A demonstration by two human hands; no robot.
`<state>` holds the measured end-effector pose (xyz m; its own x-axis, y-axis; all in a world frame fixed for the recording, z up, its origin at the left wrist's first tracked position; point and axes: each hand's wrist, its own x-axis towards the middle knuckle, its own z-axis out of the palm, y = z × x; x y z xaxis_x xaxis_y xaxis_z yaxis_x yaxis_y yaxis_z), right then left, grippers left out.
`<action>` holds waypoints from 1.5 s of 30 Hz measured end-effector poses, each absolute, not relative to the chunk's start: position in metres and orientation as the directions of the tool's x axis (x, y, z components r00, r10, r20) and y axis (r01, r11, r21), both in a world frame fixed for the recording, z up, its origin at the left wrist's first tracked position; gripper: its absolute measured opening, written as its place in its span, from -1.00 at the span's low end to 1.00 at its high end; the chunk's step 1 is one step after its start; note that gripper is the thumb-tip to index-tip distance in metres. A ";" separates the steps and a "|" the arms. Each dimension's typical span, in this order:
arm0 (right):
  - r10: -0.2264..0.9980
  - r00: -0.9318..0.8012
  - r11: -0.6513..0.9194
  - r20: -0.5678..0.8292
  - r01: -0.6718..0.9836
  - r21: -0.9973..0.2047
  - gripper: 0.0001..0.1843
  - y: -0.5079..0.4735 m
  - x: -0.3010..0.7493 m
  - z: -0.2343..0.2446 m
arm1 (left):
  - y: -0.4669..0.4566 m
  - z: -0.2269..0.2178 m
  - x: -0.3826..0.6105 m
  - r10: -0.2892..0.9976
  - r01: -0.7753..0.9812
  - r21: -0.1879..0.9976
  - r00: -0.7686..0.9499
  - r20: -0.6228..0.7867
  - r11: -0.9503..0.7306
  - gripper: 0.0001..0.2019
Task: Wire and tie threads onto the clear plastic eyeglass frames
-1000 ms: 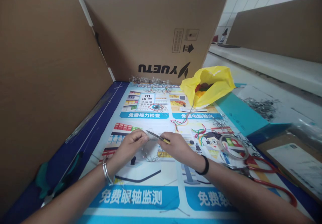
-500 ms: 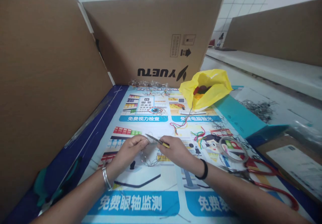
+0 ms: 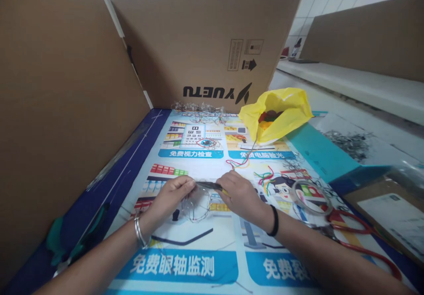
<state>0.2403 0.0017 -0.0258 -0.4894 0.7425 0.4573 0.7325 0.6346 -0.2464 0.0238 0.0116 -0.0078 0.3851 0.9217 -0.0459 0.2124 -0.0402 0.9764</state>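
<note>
My left hand (image 3: 174, 198), with a silver bangle at the wrist, pinches a thin wire loop (image 3: 194, 220) between thumb and fingertips. The loop hangs just above the printed sheet (image 3: 221, 233); its fine strands are hard to make out. Closed around the yellow handle of a pair of slim pointed pliers (image 3: 208, 185), my right hand (image 3: 239, 198) points their dark jaws left, to the left fingertips. Whether the jaws grip the wire cannot be seen. Behind the hands lie red, green and yellow threads (image 3: 236, 162).
Right of the hands are a roll of clear tape (image 3: 294, 194) and red-handled scissors (image 3: 353, 232). A yellow bag (image 3: 288, 118) stands behind, beside a teal folder (image 3: 308, 151). Tangled wire pieces (image 3: 202, 108) line the cardboard panel (image 3: 198, 43). Green-handled shears (image 3: 55, 242) lie left.
The pliers have turned flatter, and their jaws have come down to the left fingertips. My right hand has shifted slightly right and up; the wire loop has swung into clearer view.
</note>
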 end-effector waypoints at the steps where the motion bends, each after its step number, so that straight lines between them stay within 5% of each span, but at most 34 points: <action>1: 0.720 -0.505 0.652 0.476 0.728 -0.213 -0.93 0.003 0.241 -0.026 | 0.012 -0.008 0.024 0.918 0.204 0.979 0.392 -0.057 -0.027 -0.69; 13: 0.608 -0.601 0.718 0.518 0.695 -0.037 -0.84 0.007 0.241 -0.026 | 0.008 -0.011 0.024 0.895 0.082 0.985 0.412 -0.171 0.150 -0.69; 45: 0.497 -0.769 0.668 0.401 0.634 0.389 -0.83 -0.001 0.248 -0.001 | 0.011 -0.009 0.024 0.903 0.145 0.982 0.393 -0.173 0.125 -0.67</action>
